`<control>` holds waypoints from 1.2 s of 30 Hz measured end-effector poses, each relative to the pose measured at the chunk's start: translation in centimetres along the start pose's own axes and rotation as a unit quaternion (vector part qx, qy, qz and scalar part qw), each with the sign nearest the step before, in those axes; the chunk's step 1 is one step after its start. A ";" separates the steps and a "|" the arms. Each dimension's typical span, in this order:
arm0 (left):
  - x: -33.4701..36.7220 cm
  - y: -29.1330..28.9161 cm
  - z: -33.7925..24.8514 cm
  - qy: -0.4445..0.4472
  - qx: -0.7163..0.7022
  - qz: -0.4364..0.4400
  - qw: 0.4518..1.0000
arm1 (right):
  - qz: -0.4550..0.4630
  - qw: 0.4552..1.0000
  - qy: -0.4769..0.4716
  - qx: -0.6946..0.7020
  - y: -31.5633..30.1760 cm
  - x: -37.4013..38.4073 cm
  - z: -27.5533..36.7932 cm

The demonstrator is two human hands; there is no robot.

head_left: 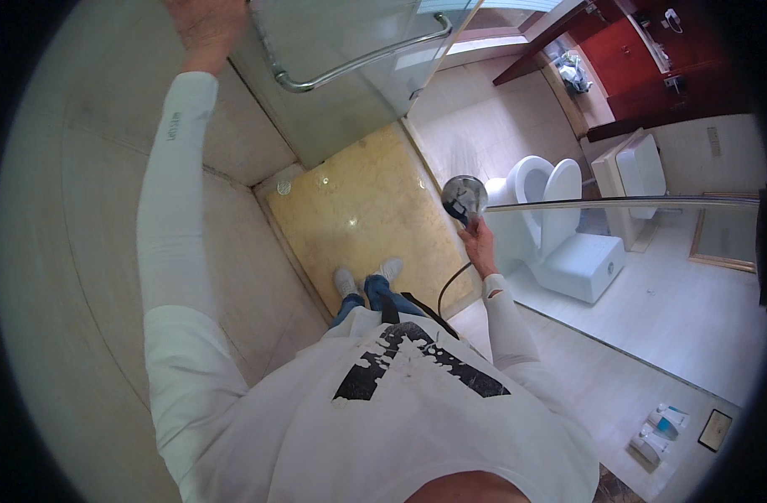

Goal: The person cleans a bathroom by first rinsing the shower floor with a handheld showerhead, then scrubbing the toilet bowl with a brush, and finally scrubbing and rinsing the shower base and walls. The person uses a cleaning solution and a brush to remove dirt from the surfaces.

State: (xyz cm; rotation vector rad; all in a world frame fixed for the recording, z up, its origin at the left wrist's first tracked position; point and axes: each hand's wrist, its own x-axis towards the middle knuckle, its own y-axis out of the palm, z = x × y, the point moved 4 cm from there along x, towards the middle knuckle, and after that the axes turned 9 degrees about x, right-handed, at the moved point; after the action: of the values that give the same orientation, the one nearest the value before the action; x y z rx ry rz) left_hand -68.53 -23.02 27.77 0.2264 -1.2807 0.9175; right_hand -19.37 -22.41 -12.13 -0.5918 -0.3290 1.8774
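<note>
My right hand is wrapped round the handle of a chrome shower head, held out in front and to the right. Faint streaks of what looks like water spread from the far side of the head. A dark hose curves down from below that hand. At the upper left, my left arm stretches far forward. My left hand is up by the tiled wall and the edge of the frosted glass panel; its fingers are cut off by the picture's edge, and whether it touches anything cannot be seen.
I stand on a yellowish shower floor with a round drain. A chrome bar crosses the glass. Past a clear glass pane with a metal top edge stands a white toilet, lid raised. Bottles sit at lower right.
</note>
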 end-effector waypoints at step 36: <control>-0.4 7.7 7.1 0.100 0.048 0.006 0.994 | -0.102 0.987 -0.121 0.042 -4.2 13.9 2.9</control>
State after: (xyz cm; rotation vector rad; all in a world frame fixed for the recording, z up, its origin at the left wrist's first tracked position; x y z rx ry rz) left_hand -78.99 -22.65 27.07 0.1966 -1.0548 0.9872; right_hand -21.66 -7.81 -10.99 -0.2619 -0.4484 1.7557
